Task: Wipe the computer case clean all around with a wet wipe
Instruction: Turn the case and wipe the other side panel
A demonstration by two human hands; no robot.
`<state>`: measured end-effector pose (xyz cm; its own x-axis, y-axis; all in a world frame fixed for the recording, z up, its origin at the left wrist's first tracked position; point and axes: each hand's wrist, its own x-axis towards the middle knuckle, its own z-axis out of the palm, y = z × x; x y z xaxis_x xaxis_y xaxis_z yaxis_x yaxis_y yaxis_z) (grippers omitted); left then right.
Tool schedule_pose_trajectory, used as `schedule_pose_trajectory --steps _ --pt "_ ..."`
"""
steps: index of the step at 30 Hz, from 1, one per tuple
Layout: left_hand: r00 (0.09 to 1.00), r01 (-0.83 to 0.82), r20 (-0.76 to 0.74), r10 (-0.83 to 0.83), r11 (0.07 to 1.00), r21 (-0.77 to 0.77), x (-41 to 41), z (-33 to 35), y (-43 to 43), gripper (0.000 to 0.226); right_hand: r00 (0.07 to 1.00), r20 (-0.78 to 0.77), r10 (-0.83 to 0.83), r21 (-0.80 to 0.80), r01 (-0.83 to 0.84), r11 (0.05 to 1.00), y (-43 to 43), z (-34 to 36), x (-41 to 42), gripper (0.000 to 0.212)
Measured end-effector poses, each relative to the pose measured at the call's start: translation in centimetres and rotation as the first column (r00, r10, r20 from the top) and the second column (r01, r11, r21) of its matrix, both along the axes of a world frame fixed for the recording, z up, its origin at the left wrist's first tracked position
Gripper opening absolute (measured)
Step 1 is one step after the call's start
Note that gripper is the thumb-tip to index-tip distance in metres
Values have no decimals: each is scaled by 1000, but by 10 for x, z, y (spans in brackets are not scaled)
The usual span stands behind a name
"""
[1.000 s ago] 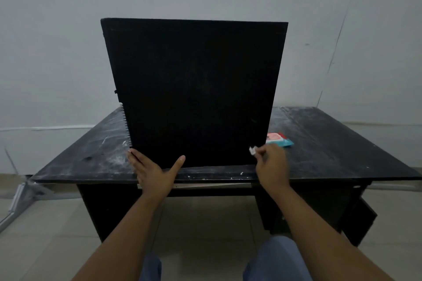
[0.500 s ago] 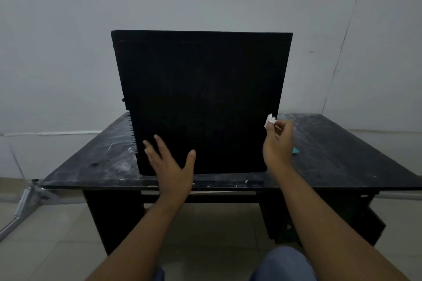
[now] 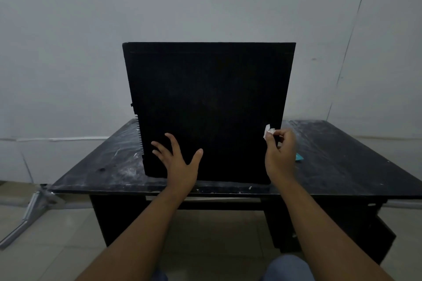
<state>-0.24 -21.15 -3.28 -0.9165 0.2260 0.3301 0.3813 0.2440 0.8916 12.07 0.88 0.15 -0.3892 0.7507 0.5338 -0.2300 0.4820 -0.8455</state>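
the computer case [image 3: 209,112] stands upright on the table [image 3: 342,166] in front of me, the wall [image 3: 205,0] behind it. my left hand [image 3: 180,164] lies against its near panel; my right hand [image 3: 282,155], pinching the wet wipe [image 3: 267,131], is at its right edge.

- Mostly hidden behind right hand [image 3: 282,155]: teal packet [image 3: 299,158], one corner showing.
- Cut by right picture edge: table [image 3: 342,155].
- Too small and crumpled to make out: wipe [image 3: 267,131].

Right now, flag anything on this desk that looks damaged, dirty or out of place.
The desk top is scuffed with whitish smears left of the computer case, and white flecks dot its front edge.
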Motion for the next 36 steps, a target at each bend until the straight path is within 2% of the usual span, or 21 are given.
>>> schedule_pose_trajectory --steps 5,9,13,15,17,20,23,30,36 --pt "994 97 61 -89 983 -158 -30 16 -13 106 999 -29 -20 81 22 996 -9 -3 3 10" --pt "983 162 127 -132 949 -269 -52 31 -23 107 999 -34 -5 66 7 998 -16 -3 -5 9" --pt "989 102 127 -75 969 -226 -62 44 -33 96 999 -42 -12 85 16 996 -23 -6 -7 10" --pt "989 94 131 -67 972 -213 -63 45 -35 102 999 -49 -16 107 21 994 -23 -7 -7 11" --pt "986 119 136 -94 974 -193 -50 42 -25 112 998 -51 -30 112 35 993 -21 -8 -7 11" --pt "972 214 134 -191 960 -181 -9 36 8 100 997 -64 -49 89 55 995 -21 -7 -8 10" --pt "945 304 168 -279 941 -150 18 36 37 103 996 -77 -54 60 58 996 -23 -5 -7 9" --pt "945 303 170 -279 942 -142 2 42 35 110 997 -78 -16 59 21 998 -25 1 -6 10" --pt "945 287 198 -259 949 -129 -16 46 28 93 995 -98 -11 67 17 998 -42 -1 -10 10"
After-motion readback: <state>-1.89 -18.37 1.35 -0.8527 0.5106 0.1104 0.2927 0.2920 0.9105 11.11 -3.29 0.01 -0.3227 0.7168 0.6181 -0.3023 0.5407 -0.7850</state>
